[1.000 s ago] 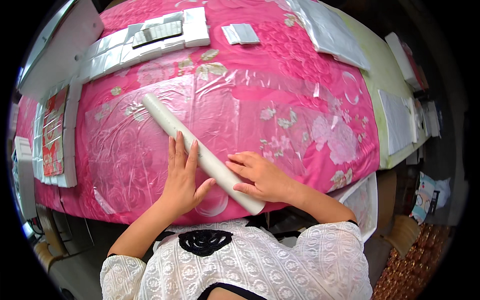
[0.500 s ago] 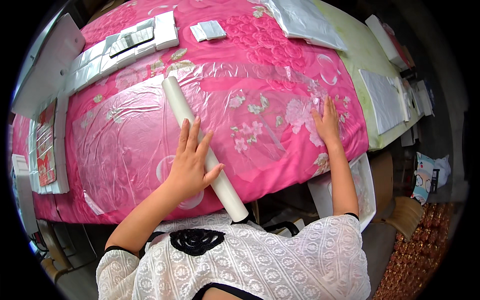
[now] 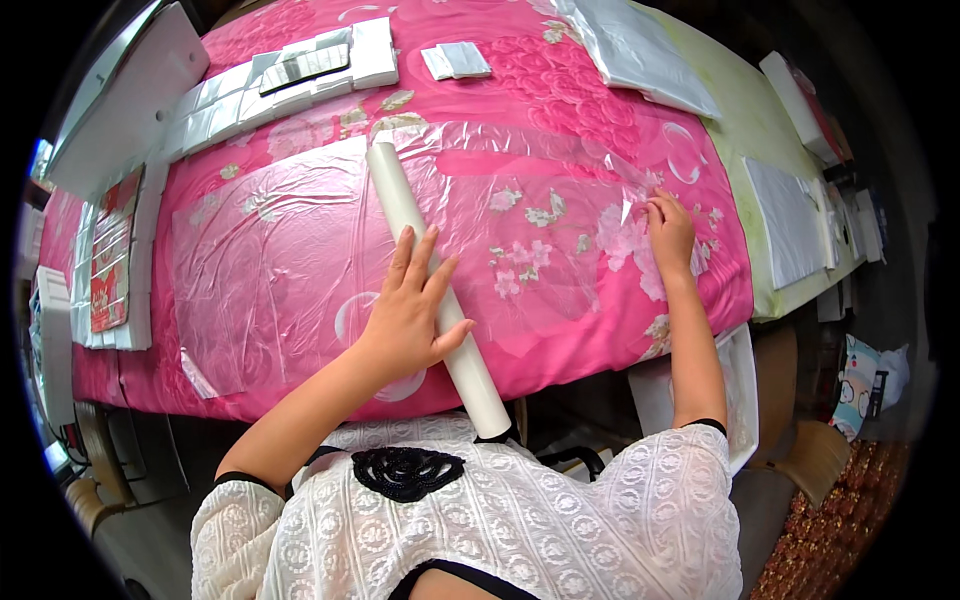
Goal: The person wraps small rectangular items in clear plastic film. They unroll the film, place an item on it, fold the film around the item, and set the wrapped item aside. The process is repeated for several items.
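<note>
Clear plastic film lies spread in wide, wrinkled sheets over a pink floral cloth. A white tube rests slantwise across the film, its near end close to my body. On the middle of the tube lies my left hand, fingers spread flat and not wrapped round it. At the right end of the film, my right hand has its fingers bent and pinches the film's edge, which lifts in a small shiny fold beside the fingertips.
Rows of white packets stand at the back left, with a phone on top. Two small packets lie near the far middle. Stacked plastic bags sit at the far right. A white bin stands below the table's right edge.
My right hand has gone from lying flat on the film to pinching its edge and raising a fold. My left hand stays on the tube. The whole view has shifted slightly.
</note>
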Available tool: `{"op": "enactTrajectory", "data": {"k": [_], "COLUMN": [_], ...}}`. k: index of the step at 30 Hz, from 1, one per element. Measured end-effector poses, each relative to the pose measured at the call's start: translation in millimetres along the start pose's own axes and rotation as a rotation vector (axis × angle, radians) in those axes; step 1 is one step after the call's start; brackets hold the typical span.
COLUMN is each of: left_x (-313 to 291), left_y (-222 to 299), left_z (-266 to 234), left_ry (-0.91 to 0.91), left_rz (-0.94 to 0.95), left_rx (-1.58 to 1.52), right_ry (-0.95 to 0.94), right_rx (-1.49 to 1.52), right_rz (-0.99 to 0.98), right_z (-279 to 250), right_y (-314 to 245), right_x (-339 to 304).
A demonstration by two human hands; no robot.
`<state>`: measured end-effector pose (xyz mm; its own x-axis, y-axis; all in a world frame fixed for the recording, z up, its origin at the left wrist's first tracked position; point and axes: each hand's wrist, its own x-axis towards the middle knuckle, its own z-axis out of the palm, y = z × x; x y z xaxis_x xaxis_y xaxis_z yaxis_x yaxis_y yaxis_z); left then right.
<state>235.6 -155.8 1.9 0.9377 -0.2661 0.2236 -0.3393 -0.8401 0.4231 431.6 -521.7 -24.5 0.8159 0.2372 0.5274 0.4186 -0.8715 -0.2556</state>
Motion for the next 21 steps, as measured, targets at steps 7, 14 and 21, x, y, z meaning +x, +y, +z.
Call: {"op": "enactTrajectory", "data": {"k": [7,14,21], "left_x": [5,4,7], "left_y": [3,0,-1], "left_z": [1,1,2], "left_ry": [-0.014,-0.024,-0.029], "left_rz": [0.023,0.026,0.058], "left_rx": [-0.006,-0.035,-0.024], "right_ry": [-0.022,-0.153,-0.202], "right_rx": [0.056,-0.17,-0.057], "right_rz": [0.326,0.27,0.248], "right_z": [-5,-7,-2], "right_y": [8,33,35], "right_x": [15,-21,-7]}}
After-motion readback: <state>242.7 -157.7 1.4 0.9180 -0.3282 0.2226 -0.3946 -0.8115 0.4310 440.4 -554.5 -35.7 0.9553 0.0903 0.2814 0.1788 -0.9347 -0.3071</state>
